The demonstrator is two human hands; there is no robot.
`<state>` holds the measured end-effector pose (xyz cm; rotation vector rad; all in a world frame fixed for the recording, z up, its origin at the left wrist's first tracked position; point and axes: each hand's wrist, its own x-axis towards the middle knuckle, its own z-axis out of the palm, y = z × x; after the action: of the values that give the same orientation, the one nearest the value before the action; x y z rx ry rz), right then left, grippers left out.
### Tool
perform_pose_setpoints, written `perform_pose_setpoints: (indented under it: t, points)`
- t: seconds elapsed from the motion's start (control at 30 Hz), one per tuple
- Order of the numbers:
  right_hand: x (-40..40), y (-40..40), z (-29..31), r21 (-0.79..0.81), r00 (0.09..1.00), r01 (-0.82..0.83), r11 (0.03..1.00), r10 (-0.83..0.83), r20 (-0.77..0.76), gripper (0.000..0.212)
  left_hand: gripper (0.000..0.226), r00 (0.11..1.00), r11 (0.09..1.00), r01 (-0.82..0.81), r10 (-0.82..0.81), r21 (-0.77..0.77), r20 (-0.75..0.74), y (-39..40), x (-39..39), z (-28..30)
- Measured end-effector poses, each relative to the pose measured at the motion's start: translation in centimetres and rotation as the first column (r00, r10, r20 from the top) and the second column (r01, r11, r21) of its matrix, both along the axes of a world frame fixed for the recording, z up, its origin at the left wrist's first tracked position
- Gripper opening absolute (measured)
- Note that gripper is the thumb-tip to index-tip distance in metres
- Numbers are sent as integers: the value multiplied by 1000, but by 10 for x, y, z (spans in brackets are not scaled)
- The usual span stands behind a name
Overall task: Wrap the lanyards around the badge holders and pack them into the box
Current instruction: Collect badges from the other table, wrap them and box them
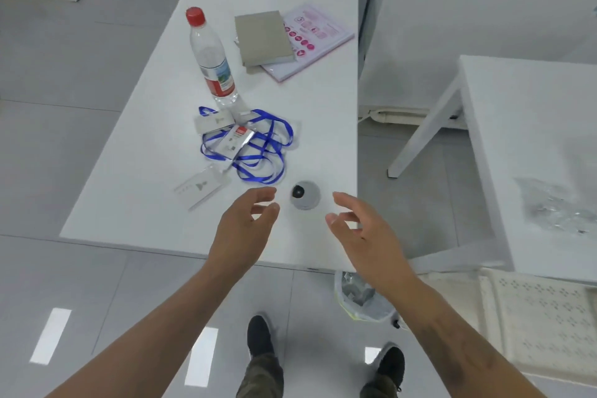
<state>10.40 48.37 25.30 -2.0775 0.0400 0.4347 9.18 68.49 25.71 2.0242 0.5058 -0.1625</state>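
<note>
A tangle of blue lanyards (268, 152) lies in the middle of the white table (129, 171). Three clear badge holders sit among them: one at the upper left (214, 123), one with a red strip (237, 139) in the middle, and one (202, 187) lying nearer to me at the left. A flat grey box (263, 39) rests at the far side on a pink booklet. My left hand (245, 223) and my right hand (361, 229) hover over the table's near edge with relaxed fingers, holding nothing, apart from the lanyards.
A water bottle (211, 58) with a red cap stands just behind the lanyards. A small round grey device (305, 195) sits between my hands. The pink booklet (318, 39) lies under the box. A second white table (533, 139) stands at the right, a lined bin (361, 297) on the floor.
</note>
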Motion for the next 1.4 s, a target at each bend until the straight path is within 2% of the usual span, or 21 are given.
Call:
perform_pose_setpoints:
  t: [0.13, 0.23, 0.3, 0.43, 0.53, 0.67, 0.77, 0.87, 0.93, 1.0, 1.07, 1.13, 1.2, 1.3, 1.4]
  points:
    - [8, 71, -19, -12, 999, 10, 1000, -10, -39, 39, 30, 999, 997, 23, -20, 78, -38, 72, 6, -20]
    - [17, 106, -28, -40, 998, -25, 999, 23, -54, 39, 35, 997, 970, 72, -60, 232, -56, 107, 18, -40]
    - [25, 126, -34, -63, 997, -58, 996, 54, -63, 39, 41, 991, 919, 131, -106, 371, -87, 129, 30, -56]
    - [35, 149, -48, -88, 994, -80, 993, 73, -75, 40, 58, 958, 751, 285, -196, 596, -211, 159, 49, -85]
    - [39, 160, -57, -104, 992, -99, 990, 90, -87, 41, 60, 941, 703, 337, -226, 626, -253, 173, 57, -99]
    - [43, 168, -62, -130, 989, -129, 983, 119, -83, 41, 51, 928, 658, 366, -311, 658, -204, 183, 65, -98]
    - [47, 178, -61, -160, 984, -174, 972, 163, -76, 42, 62, 907, 643, 411, -358, 646, -221, 191, 71, -94]
    - [53, 189, -57, -162, 976, -216, 963, 206, -78, 45, 74, 899, 691, 436, -365, 576, -243, 194, 77, -90]
    - [57, 195, -55, -182, 971, -240, 953, 234, -57, 47, 62, 912, 785, 410, -342, 464, -227, 195, 79, -84]
    - [63, 199, -54, -246, 958, -277, 929, 285, -3, 50, 38, 914, 866, 393, -329, 310, -238, 196, 78, -73]
    - [70, 200, -51, -332, 930, -329, 884, 365, 49, 56, 24, 907, 911, 393, -360, 128, -220, 198, 77, -58]
    - [78, 200, -44, -357, 896, -396, 846, 442, 52, 62, 25, 899, 912, 411, -408, -17, -158, 201, 76, -35]
    - [82, 200, -39, -315, 879, -433, 845, 473, 61, 52, 23, 903, 906, 402, -416, -133, -106, 203, 76, -13]
    - [82, 197, -27, -130, 938, -329, 935, 340, 72, 13, 16, 965, 922, 229, -257, -311, -50, 210, 78, 4]
    - [82, 190, -13, 107, 978, -207, 972, 208, 7, 13, 17, 986, 871, 27, -104, -491, -129, 219, 79, 4]
